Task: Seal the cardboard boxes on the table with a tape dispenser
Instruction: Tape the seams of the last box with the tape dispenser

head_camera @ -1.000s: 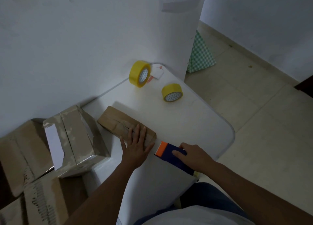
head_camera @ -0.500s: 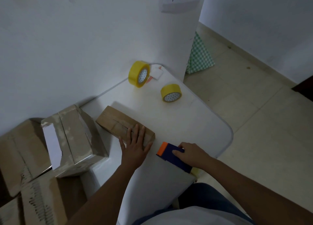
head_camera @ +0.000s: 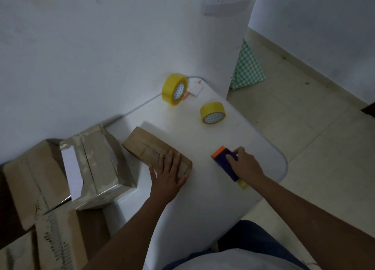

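Note:
A small flat cardboard box (head_camera: 146, 145) lies on the white table (head_camera: 205, 188), left of centre. My left hand (head_camera: 167, 175) presses flat on the box's near end, fingers straight. To the right, my right hand (head_camera: 244, 164) grips a dark blue tape dispenser (head_camera: 223, 160) with an orange front edge, held low over the table and apart from the box. A bit of yellow tape shows behind the hand.
Two yellow tape rolls stand at the table's far side, one upright (head_camera: 174, 89) against the wall, one lying flat (head_camera: 212, 113). A larger taped box (head_camera: 97, 164) sits at the table's left edge, with several more cardboard boxes (head_camera: 30, 180) beyond. Tiled floor lies right.
My right hand has carried the tape dispenser away from the box's near end, out to the right and a little farther up the table. My left hand stays on the box.

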Tool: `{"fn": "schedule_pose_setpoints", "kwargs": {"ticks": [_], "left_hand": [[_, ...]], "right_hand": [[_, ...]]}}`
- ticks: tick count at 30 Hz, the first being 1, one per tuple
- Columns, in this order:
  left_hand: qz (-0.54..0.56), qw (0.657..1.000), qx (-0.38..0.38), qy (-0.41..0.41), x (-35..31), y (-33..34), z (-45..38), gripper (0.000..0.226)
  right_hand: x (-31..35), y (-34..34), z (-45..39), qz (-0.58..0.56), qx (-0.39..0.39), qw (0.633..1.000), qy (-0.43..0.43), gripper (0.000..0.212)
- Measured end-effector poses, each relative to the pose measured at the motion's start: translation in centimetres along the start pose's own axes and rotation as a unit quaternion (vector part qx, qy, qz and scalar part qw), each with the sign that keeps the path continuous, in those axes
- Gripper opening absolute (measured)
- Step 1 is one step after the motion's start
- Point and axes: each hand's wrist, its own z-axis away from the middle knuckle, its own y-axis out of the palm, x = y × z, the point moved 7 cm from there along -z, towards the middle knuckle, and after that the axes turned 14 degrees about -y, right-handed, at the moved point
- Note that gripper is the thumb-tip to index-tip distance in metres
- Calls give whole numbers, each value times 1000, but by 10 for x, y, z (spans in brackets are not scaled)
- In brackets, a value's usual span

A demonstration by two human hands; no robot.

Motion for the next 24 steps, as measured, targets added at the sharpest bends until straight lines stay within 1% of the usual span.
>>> {"fn": "schedule_pose_setpoints", "kwargs": {"ticks": [1, 2, 5, 7, 8, 9, 10, 11, 12, 13, 14, 15, 16, 17, 18, 20, 22, 24], "left_hand": [[-3, 1000, 1, 8, 0, -1, 0, 77], [-12, 1000, -1, 23, 0, -2, 1, 77], [-51, 996, -14, 75, 1, -7, 4, 76], [-41, 996, -17, 83, 4, -10, 8, 78], [-26, 996, -12, 82, 7, -11, 11, 79], [-12, 997, -3, 79, 9, -10, 13, 79], [-1, 997, 7, 77, 12, -8, 16, 79], [5, 997, 17, 72, 14, -5, 18, 80], [5, 997, 28, 67, 15, -3, 20, 82], [-1, 997, 37, 63, 16, -1, 21, 84], [-10, 997, 45, 61, 15, 1, 22, 86], [-16, 997, 54, 60, 13, 3, 22, 87], [-18, 996, 63, 61, 11, 4, 22, 89], [-19, 995, 72, 62, 10, 4, 22, 90], [-22, 994, 79, 65, 10, 5, 21, 92], [-35, 993, 91, 69, 11, 6, 22, 98], [-44, 992, 102, 67, 12, 6, 22, 106], [-43, 991, 106, 63, 13, 6, 23, 110]], "right_hand": [[0, -3, -2, 4, -19, 1000, -20, 37], [3, -1, -5, 8, -21, 999, -40, 38], [13, 25, -11, 1, 31, 996, -88, 50], [19, 38, -12, 20, 69, 992, -100, 57], [21, 41, -11, 51, 68, 991, -107, 58], [24, 38, -11, 103, 40, 986, -122, 55], [31, 34, -8, 148, -10, 978, -145, 49], [41, 31, -3, 155, -62, 969, -180, 40], [52, 34, 4, 121, -94, 964, -218, 31], [62, 43, 11, 62, -88, 963, -248, 24], [70, 58, 15, -1, -46, 965, -259, 21], [75, 80, 19, -53, 34, 967, -247, 23], [77, 104, 24, -80, 135, 963, -218, 27], [77, 122, 28, -98, 207, 955, -189, 32], [78, 133, 29, -117, 245, 948, -165, 38], [82, 139, 22, -134, 266, 943, -145, 44], [82, 144, 14, -132, 279, 941, -137, 44], [77, 146, 11, -144, 284, 941, -111, 41]]}}
